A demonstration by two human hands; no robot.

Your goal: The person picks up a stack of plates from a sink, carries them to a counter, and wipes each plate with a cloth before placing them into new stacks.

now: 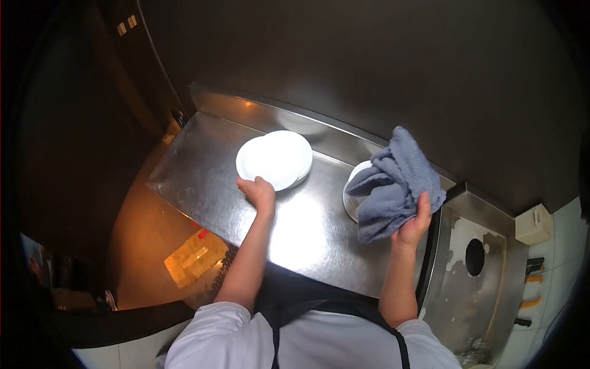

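My left hand (258, 192) is closed at the near rim of a white plate (251, 161). This plate overlaps a stack of white plates (295, 147) on the steel counter (209, 160). On the right, my right hand (414, 227) grips a bunched blue-grey towel (399, 175), with the thumb over its near edge. The cloth hangs in folds over more white dishes (352, 200), covering most of them.
A steel sink (455, 320) with a round dark drain hole adjoins the counter on the right. Several knives (532, 280) hang on the tiled wall beside it, below a white box (533, 224). Left of the counter, a yellowish piece (195, 257) lies lower down.
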